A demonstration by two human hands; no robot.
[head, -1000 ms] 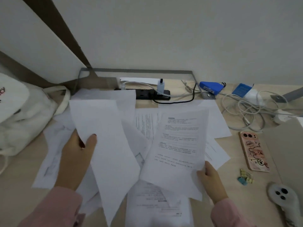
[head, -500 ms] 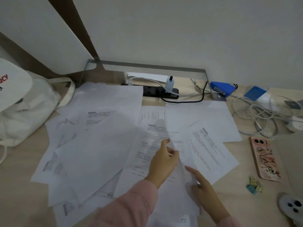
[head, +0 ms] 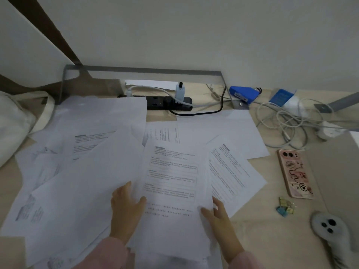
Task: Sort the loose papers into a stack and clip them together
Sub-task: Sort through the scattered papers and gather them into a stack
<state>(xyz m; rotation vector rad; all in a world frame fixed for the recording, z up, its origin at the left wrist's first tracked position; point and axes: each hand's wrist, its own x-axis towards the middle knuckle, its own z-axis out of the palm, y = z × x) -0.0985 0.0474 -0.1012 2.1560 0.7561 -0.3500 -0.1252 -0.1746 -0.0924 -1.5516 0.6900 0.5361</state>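
Observation:
Several loose white papers (head: 81, 171) lie scattered and overlapping across the beige desk. A printed sheet (head: 172, 183) lies on top of a small pile in front of me. My left hand (head: 125, 208) grips that sheet's left edge, thumb on top. My right hand (head: 217, 216) grips its right edge, thumb on the paper. Small yellow and blue binder clips (head: 285, 207) sit on the desk to the right, apart from both hands.
A pink phone (head: 294, 175) lies face down at the right, with a white controller (head: 328, 228) nearer me. Tangled white cables (head: 287, 125), a black power strip (head: 169, 102) and a blue stapler (head: 243, 94) line the back. A white bag (head: 13, 125) sits at the left.
A second ago each hand held a sheet up in the air. Both sheets are now down on the desk, and both hands hold the edges of the printed sheet on the middle pile.

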